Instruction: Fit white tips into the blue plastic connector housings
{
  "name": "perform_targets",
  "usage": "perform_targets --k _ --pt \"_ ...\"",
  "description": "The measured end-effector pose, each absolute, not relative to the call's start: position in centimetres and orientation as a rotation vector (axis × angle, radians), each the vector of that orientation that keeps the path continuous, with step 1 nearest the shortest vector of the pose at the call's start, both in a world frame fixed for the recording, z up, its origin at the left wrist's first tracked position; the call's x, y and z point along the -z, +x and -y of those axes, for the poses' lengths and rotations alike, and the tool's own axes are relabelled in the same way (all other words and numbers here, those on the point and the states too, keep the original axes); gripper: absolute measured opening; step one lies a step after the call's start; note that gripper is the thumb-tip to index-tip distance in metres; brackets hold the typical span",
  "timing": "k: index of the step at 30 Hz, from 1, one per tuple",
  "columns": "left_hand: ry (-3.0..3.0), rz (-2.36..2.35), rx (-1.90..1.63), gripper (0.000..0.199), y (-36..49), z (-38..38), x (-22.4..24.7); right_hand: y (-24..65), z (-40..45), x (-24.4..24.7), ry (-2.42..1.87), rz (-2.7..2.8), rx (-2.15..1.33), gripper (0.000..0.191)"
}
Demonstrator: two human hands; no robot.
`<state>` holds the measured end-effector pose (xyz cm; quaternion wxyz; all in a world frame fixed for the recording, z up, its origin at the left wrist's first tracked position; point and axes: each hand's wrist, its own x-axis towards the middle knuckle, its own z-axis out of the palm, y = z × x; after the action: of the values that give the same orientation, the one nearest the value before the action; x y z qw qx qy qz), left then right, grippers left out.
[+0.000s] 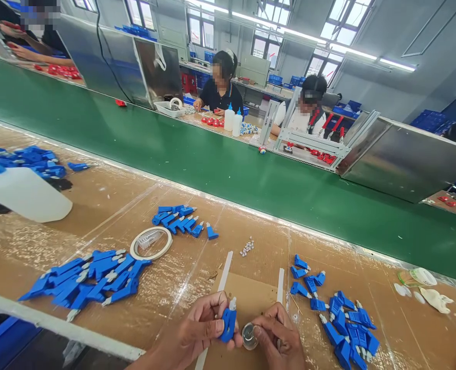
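Note:
My left hand (205, 329) is closed around a blue plastic part (228, 324) with a pale grey tip pointing up. Pinched between the thumb and fingers of my right hand (276, 334) is a small round clear disc (249, 336), close beside the blue part. Whether the two touch, I cannot tell. Beneath both hands lies a brown cardboard sheet (251, 293) with white tape strips along its sides. Just beyond it sits a little pile of small whitish pieces (247, 247), and some tiny brass-coloured pieces (211, 275) lie left of the sheet.
Blue parts lie in heaps at left (93, 277) and right (351, 324). A tape roll (151, 243), a white bottle (27, 195) and a cup (422, 277) stand on the table. Across the green conveyor belt (212, 169), several people sit working.

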<state>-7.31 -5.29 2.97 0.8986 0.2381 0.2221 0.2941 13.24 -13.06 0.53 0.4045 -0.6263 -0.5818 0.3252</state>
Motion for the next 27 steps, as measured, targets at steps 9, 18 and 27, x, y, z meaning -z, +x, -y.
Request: perform_targets --k 9,18,27 --pt "0.376 -0.484 -0.752 0.034 -8.3 5.7 -2.3 13.1 12.9 -0.4 -1.598 1.426 -0.890 0.041" --pt "0.339 -0.596 -0.743 0.044 -8.4 6.2 -2.0 12.7 12.6 -1.2 -1.625 1.419 -0.925 0.042" --pt "0.373 -0.712 -0.704 0.037 -6.9 6.5 -1.7 14.6 12.7 -0.7 -1.524 0.839 -1.154 0.045"
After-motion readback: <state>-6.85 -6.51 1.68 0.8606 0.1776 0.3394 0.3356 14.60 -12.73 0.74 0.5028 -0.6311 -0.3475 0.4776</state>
